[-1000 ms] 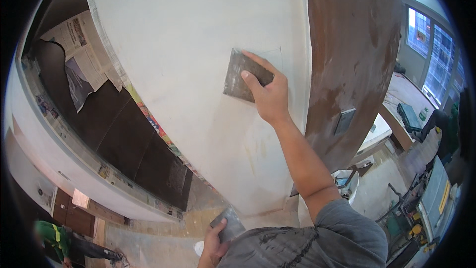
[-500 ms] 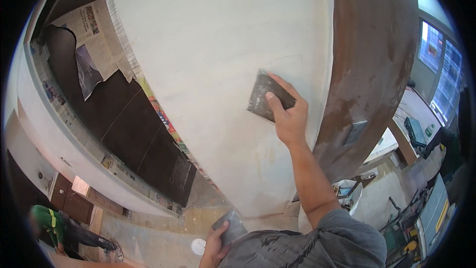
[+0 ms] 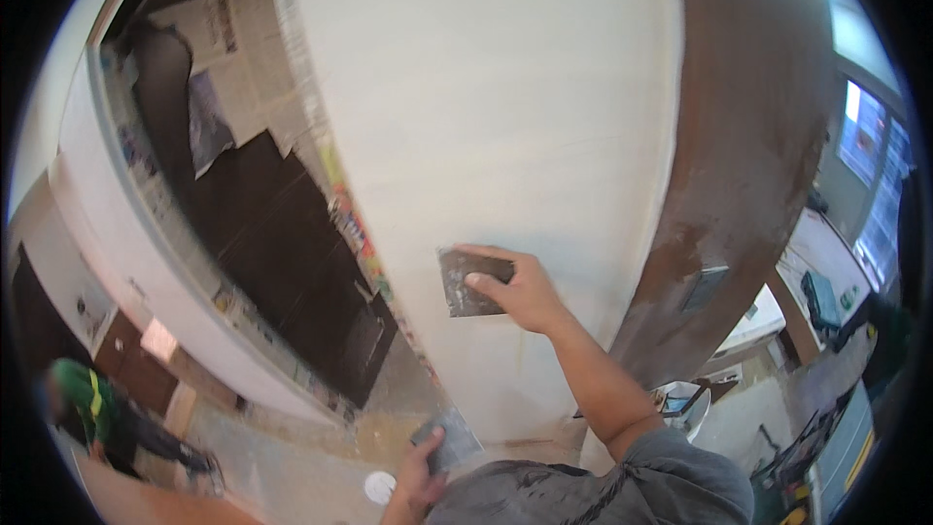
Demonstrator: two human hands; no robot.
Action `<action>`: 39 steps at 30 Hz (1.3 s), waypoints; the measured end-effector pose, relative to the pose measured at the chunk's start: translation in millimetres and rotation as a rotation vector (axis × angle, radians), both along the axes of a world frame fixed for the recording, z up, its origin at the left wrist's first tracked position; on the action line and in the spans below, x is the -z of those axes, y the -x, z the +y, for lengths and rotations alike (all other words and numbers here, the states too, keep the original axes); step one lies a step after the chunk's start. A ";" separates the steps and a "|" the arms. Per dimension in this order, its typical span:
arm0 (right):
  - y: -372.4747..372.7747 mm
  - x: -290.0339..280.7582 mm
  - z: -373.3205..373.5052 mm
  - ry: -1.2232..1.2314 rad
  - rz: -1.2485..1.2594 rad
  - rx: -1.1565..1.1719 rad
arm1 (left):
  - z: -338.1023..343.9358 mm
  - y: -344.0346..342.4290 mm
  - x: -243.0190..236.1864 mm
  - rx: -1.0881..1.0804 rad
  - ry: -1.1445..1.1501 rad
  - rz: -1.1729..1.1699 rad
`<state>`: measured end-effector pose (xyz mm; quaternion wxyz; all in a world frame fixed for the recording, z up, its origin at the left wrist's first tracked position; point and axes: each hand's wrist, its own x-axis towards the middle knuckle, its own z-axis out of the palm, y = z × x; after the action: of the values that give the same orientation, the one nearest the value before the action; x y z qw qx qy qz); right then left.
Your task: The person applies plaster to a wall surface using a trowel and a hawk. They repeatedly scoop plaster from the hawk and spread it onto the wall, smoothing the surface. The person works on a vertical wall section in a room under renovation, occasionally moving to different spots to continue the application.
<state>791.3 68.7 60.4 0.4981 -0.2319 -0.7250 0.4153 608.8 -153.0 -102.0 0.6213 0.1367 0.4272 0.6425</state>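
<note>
My right hand (image 3: 525,297) grips a square dark plate (image 3: 465,297) with pale smears, held against the lower middle of a white panel (image 3: 476,117). Lower down, my left hand (image 3: 418,476) holds a grey rectangular plate (image 3: 455,441) near the panel's bottom end, with its thumb on top. Newspaper strips line the panel's left edge (image 3: 311,107). A brown, patchily smeared wall face (image 3: 739,146) adjoins it on the right and carries a small rectangular switch plate (image 3: 706,287).
At left is a dark opening (image 3: 277,253) partly covered by newspaper (image 3: 243,49). A person in green (image 3: 102,399) bends at lower left. At right are a window (image 3: 860,136), a cluttered counter (image 3: 812,243), a white container (image 3: 685,418) and piled equipment (image 3: 826,447) on the floor.
My right hand and its plate have moved down the white panel. The whole view has shifted, so panel and opening sit further right. My left hand still holds its plate low down.
</note>
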 end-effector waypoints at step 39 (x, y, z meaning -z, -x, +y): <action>34.4 56.8 -118.0 0.366 0.008 -0.270 | 1.1 -18.8 -39.0 -0.507 -0.565 0.739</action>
<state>756.9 -49.4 3.6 0.3906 -0.2178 -0.6601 0.6036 627.5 -152.0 -63.0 0.1937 0.4084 0.4476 0.7716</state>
